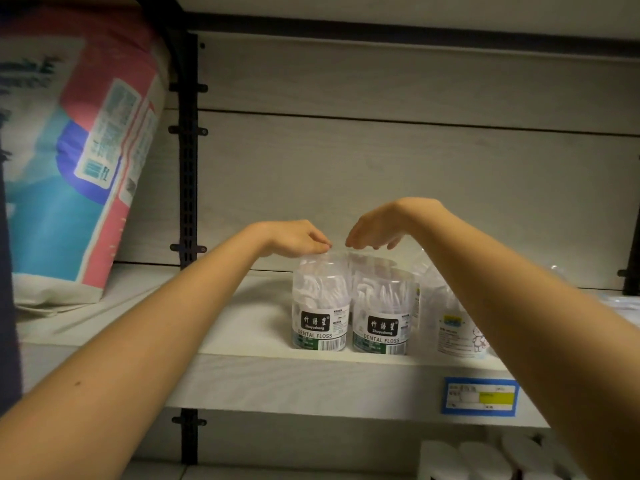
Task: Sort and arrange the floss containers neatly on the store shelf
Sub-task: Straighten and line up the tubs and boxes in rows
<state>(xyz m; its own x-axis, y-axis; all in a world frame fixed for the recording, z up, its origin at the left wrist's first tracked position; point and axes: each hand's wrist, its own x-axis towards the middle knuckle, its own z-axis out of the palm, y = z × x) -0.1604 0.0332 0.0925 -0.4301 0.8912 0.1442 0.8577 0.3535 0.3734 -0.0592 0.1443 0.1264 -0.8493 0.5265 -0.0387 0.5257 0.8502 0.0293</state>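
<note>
Two clear dental floss jars with black and green labels stand side by side at the front of the white shelf (263,379): a left jar (320,303) and a right jar (381,313). More clear jars sit behind them. A jar with a pale cartoon label (450,323) stands to the right, partly hidden by my right forearm. My left hand (294,239) rests with fingertips pinched on the top of the left jar. My right hand (381,226) hovers with curled fingers just above a rear jar; contact is unclear.
A large pink, blue and white soft pack (76,157) leans at the shelf's left end. A black slotted upright (188,150) runs down the back panel. A blue price tag (479,396) sits on the shelf edge. White cylinders (485,459) stand on the shelf below.
</note>
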